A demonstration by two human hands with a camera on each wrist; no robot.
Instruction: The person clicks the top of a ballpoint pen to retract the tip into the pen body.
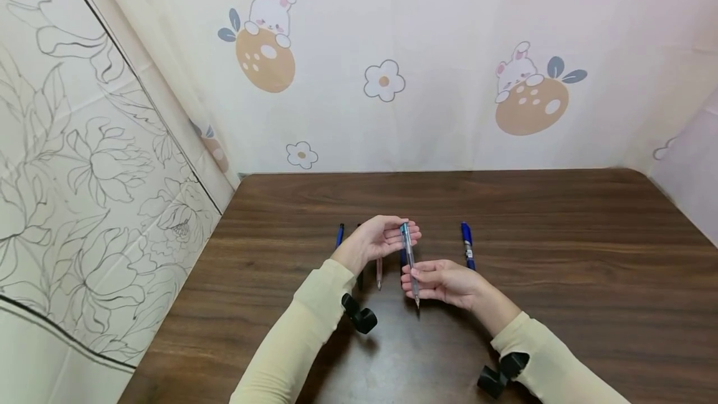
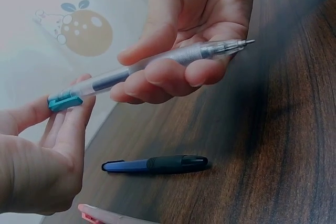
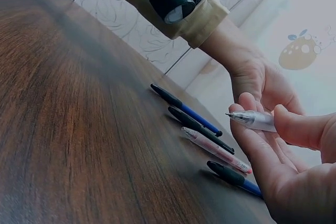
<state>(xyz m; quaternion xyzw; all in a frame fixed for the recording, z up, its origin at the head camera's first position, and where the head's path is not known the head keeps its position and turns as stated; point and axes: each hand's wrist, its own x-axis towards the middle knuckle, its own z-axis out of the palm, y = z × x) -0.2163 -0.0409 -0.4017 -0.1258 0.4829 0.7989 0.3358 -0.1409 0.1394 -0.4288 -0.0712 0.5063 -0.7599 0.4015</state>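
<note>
Raised over the table is a clear-barrelled pen (image 1: 409,249) with a teal clip and its thin metal point out. My right hand (image 1: 449,282) grips the barrel near the point, its thumb on one side and curled fingers on the other. At the clip end, my left hand (image 1: 381,239) pinches the pen between thumb and fingers, as the left wrist view shows. Beneath the hands lie a dark blue pen (image 2: 152,165) with a black grip and a pink clear pen (image 3: 215,148). My hands partly hide these two in the head view.
Left of the pink pen lie a black pen (image 3: 197,127) and a blue pen (image 3: 184,108) with a black grip. A blue capped pen (image 1: 468,245) lies right of my hands. The brown wooden table (image 1: 561,254) meets a patterned curtain (image 1: 443,123) behind.
</note>
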